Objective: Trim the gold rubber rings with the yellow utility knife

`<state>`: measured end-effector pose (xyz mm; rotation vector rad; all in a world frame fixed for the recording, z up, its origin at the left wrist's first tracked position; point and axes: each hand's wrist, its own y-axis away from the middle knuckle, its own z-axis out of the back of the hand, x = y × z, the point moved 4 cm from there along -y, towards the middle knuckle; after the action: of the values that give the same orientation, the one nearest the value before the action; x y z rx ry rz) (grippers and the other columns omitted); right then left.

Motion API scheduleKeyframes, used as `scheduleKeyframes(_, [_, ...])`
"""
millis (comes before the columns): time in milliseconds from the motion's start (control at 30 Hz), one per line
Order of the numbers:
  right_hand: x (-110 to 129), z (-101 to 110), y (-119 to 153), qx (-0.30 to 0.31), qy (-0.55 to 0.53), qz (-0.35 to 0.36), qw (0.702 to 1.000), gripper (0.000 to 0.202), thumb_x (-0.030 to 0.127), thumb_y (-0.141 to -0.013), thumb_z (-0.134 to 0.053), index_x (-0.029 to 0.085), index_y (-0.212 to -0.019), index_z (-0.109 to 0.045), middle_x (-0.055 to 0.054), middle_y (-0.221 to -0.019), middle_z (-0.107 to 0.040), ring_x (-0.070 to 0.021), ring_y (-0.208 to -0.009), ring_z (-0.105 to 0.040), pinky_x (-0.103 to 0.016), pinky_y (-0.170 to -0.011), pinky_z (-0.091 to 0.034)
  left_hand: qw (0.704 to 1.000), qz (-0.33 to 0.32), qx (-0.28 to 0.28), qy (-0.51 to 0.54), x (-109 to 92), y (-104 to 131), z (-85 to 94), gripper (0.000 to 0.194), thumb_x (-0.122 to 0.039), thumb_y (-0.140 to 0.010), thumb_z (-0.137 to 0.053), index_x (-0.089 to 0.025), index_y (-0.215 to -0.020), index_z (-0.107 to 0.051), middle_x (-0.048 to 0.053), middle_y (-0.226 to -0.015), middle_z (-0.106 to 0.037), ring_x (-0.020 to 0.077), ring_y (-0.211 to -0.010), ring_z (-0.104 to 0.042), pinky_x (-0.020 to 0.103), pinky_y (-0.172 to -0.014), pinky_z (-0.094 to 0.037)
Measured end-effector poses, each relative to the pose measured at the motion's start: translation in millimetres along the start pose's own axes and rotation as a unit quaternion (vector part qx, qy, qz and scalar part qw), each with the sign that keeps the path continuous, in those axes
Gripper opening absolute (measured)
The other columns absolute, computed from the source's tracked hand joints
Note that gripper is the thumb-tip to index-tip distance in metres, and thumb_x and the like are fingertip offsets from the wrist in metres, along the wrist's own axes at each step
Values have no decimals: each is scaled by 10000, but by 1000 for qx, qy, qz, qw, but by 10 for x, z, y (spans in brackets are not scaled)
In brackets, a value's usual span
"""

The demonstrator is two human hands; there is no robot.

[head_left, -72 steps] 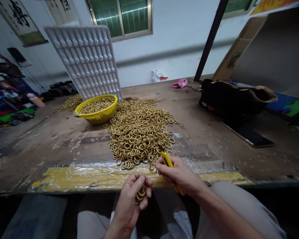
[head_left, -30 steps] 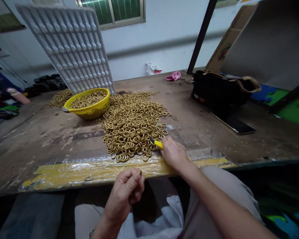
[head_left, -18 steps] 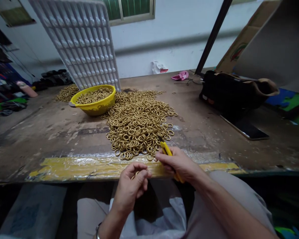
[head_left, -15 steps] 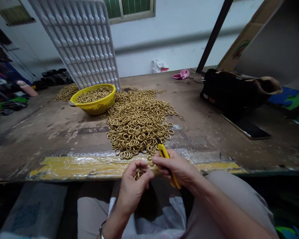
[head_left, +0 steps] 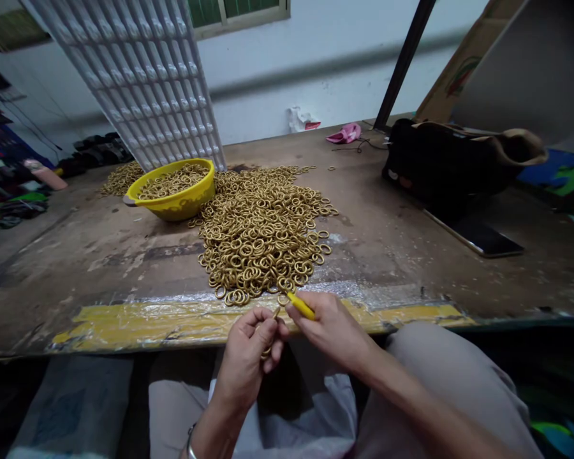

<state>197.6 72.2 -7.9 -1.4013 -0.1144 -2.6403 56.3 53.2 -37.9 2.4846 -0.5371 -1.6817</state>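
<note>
My left hand is closed on several gold-coloured rings, one of them pinched upright between thumb and fingertip. Close on its right, my right hand grips a yellow utility knife; the knife's tip points up and left, toward the near edge of the ring pile, and most of its handle is hidden in the palm. Both hands are over the table's front edge, above my lap. Just beyond them a large pile of gold-coloured rings spreads across the table.
Left of the pile stands a yellow basin full of rings, before a tall ribbed plastic panel. A black bag and a phone lie to the right. Yellow tape covers the table's front edge.
The knife has turned in my right hand, so less of it shows and its tip sits lower. One ring now stands up between my left fingertips. The view has shifted slightly.
</note>
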Motion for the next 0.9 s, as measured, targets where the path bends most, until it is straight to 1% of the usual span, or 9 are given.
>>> scheduleKeyframes(67, [30, -31, 46, 7, 80, 28, 996, 155, 161, -768, -498, 175, -617, -463, 18, -595, -486, -102, -565, -408, -225, -533, -255, 999, -4, 7, 35, -21, 23, -3, 233, -342, -809, -639, -157, -802, -496, -2, -721, -589, 25, -423, -412, 117, -339, -263])
scheduleKeyframes(133, [59, -79, 87, 20, 137, 45, 989, 93, 100, -720, -499, 173, -663, -490, -2, -652, -542, -117, -612, -458, -232, -563, -268, 998, -8, 8, 58, -26, 39, 4, 235, -339, -807, -646, -150, -800, -507, -8, -694, -565, 28, -435, -407, 115, -343, -275])
scheduleKeyframes(200, [82, -124, 113, 25, 178, 60, 982, 100, 76, -696, -486, 174, -706, -504, -18, -704, -570, -131, -647, -483, -241, -582, -277, 997, -11, 3, 74, -16, 46, 21, 243, -336, -790, -669, -152, -831, -516, -23, -633, -535, 38, -443, -407, 111, -344, -279])
scheduleKeyframes(300, [90, -168, 128, 21, 211, 74, 974, 128, 70, -692, -458, 180, -739, -505, -26, -742, -579, -142, -658, -491, -254, -591, -281, 995, -17, -7, 93, 4, 44, 44, 270, -335, -766, -696, -163, -868, -513, -46, -570, -488, 47, -446, -399, 106, -347, -278])
scheduleKeyframes(400, [87, -181, 131, 13, 228, 82, 970, 154, 63, -680, -442, 185, -753, -501, -27, -755, -579, -150, -670, -496, -264, -598, -281, 995, -20, -9, 102, 18, 43, 51, 270, -335, -763, -698, -167, -856, -508, -50, -567, -480, 47, -452, -395, 105, -356, -283])
scheduleKeyframes(533, [84, -165, 127, 1, 224, 72, 972, 173, 42, -665, -434, 185, -749, -484, -26, -759, -577, -149, -680, -498, -263, -603, -279, 994, -21, -3, 104, 22, 56, 45, 229, -324, -788, -667, -168, -827, -504, -42, -578, -498, 48, -458, -407, 107, -363, -287])
scheduleKeyframes(700, [88, -151, 130, -6, 218, 59, 974, 117, 70, -715, -461, 185, -735, -475, -22, -750, -578, -146, -668, -501, -262, -590, -273, 995, -23, 2, 94, 9, 71, 33, 196, -309, -809, -634, -164, -797, -503, -13, -658, -557, 47, -472, -434, 112, -370, -300])
scheduleKeyframes(800, [90, -153, 135, -2, 230, 59, 971, 115, 71, -718, -469, 183, -737, -486, -26, -751, -588, -149, -677, -511, -264, -593, -275, 995, -32, 10, 90, 8, 69, 36, 192, -320, -807, -633, -169, -809, -514, -18, -642, -546, 52, -475, -437, 116, -376, -305])
scheduleKeyframes(900, [102, -175, 134, 16, 242, 53, 969, 159, 44, -705, -459, 179, -770, -512, -29, -754, -609, -150, -673, -527, -263, -585, -275, 995, -46, 28, 80, 24, 59, 51, 206, -342, -794, -643, -174, -827, -529, -29, -621, -522, 54, -460, -419, 124, -374, -306])
